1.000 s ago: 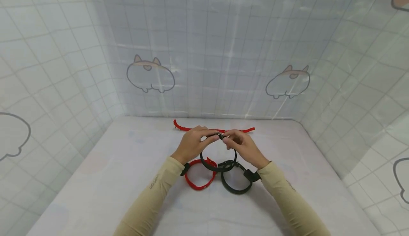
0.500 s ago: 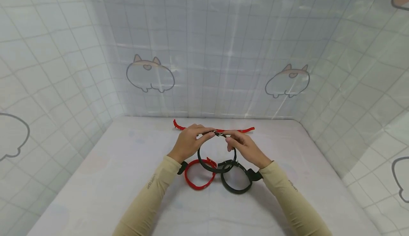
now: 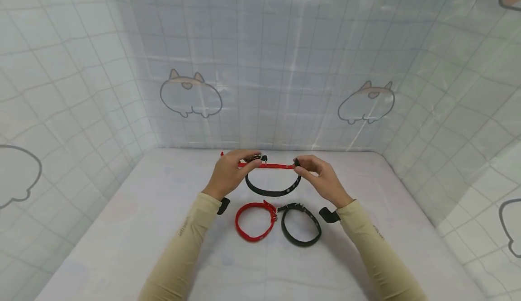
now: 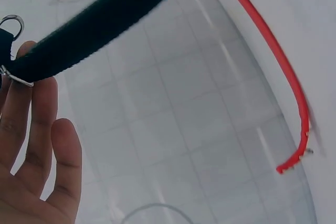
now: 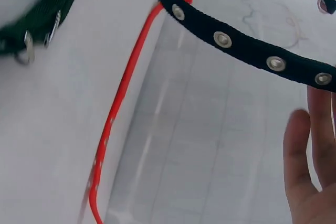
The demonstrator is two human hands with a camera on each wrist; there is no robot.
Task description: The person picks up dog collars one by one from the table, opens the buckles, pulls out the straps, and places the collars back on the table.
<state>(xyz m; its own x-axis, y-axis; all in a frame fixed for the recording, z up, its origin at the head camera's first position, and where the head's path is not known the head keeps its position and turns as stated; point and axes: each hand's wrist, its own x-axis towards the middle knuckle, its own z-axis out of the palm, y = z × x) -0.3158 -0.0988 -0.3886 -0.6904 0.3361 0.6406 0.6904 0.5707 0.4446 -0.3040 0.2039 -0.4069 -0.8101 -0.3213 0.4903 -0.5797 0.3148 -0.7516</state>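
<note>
Between both hands hangs a dark collar (image 3: pixel 270 193), bowed downward with its two ends apart. My left hand (image 3: pixel 229 169) pinches its buckle end, where a metal ring and a buckle frame show in the left wrist view by the fingers (image 4: pixel 44 103). The other end is pinched by my right hand (image 3: pixel 323 179); metal eyelets line this stretch of the collar (image 5: pixel 247 48) in the right wrist view. On the table just nearer to me lie a red collar (image 3: pixel 254 239) and a second dark collar (image 3: pixel 299 244), each closed in a loop, side by side.
A red collar laid out straight (image 3: pixel 277 166) stretches along the back of the white table (image 3: pixel 163 246), partly behind the hands. Behind it rises a grid-patterned curtain (image 3: pixel 281 88), with similar sheets at both sides.
The held collar was a loop with its ends together; now the ends are apart. Both hands have spread outward, and the collar has lifted away from the two looped ones.
</note>
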